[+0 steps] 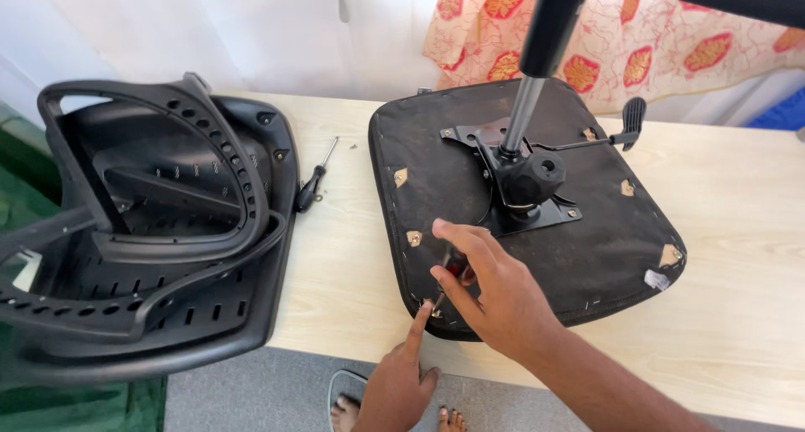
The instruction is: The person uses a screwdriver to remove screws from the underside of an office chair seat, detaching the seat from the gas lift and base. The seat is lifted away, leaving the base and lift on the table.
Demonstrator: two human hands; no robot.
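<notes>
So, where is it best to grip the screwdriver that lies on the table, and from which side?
Grip the screwdriver by its thick black handle, the end nearer you. Come from above or the right: the chair back crowds its left, and the thin shaft points away.

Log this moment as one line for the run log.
right hand: holds screwdriver at seat front edge | left hand: index finger points there | spare screwdriver, chair back on table

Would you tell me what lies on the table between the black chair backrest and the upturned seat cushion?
A black-handled screwdriver lies on the table between backrest and seat cushion, in the head view.
</notes>
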